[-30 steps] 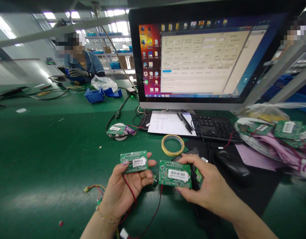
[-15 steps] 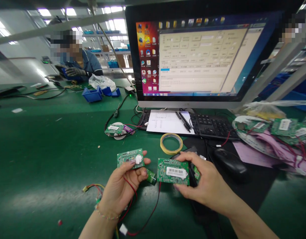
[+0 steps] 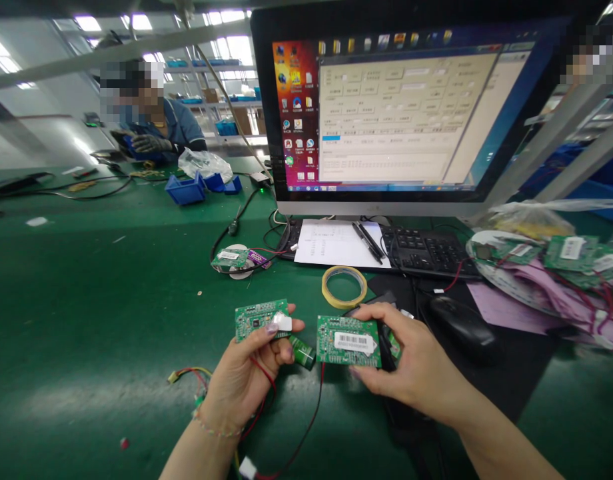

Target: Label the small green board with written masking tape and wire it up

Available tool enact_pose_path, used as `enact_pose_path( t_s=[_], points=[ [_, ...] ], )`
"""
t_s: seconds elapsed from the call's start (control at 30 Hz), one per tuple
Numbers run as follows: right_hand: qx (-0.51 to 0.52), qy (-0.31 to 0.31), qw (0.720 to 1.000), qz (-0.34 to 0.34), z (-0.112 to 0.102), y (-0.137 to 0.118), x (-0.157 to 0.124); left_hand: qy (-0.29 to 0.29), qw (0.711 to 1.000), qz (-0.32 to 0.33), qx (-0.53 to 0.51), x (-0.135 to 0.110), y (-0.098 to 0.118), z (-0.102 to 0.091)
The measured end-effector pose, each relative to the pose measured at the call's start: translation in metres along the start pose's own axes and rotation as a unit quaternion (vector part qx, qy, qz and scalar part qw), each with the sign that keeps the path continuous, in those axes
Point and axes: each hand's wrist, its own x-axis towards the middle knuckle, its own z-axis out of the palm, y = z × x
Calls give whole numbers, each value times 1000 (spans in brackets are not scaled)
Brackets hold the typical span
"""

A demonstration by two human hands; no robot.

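My left hand (image 3: 241, 377) pinches a small green circuit board (image 3: 256, 317) with a white label, thumb over its right end; red and black wires (image 3: 264, 393) hang from it across my palm. My right hand (image 3: 409, 363) grips a second green circuit board (image 3: 347, 341) bearing a white barcode label, fingers wrapped round its right edge. A green cylindrical part (image 3: 302, 351) lies between the two boards. Both boards are held just above the green mat.
A roll of yellow tape (image 3: 344, 287), a keyboard (image 3: 426, 252) with paper and pens, and a black mouse (image 3: 461, 325) lie beyond my hands under a large monitor (image 3: 406, 113). More boards pile at right (image 3: 571, 257). Another person (image 3: 151, 127) works far left by blue bins (image 3: 185, 189).
My left thumb has slid over the left board's label, and that board has tilted and shifted slightly. The right board has stayed nearly in place.
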Motion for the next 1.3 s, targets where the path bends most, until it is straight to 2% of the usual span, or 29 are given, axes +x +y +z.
enact_pose_path(
  t_s=[0.33,0.63,0.87,1.07,1.3],
  points=[
    [12,2,1000,10,0,1,-1,-35,999,8,27,-2,1,2],
    [-20,-4,1000,0,1,3,-1,-48,996,18,72,-3,-6,3],
    [17,-50,993,-102,6,4,-1,-53,995,-22,81,-3,-12,6],
    [28,-113,982,-150,12,4,0,-42,996,-43,68,2,-17,5],
    [55,-142,972,-178,19,3,3,-19,998,-57,36,3,-18,7]
  ],
)
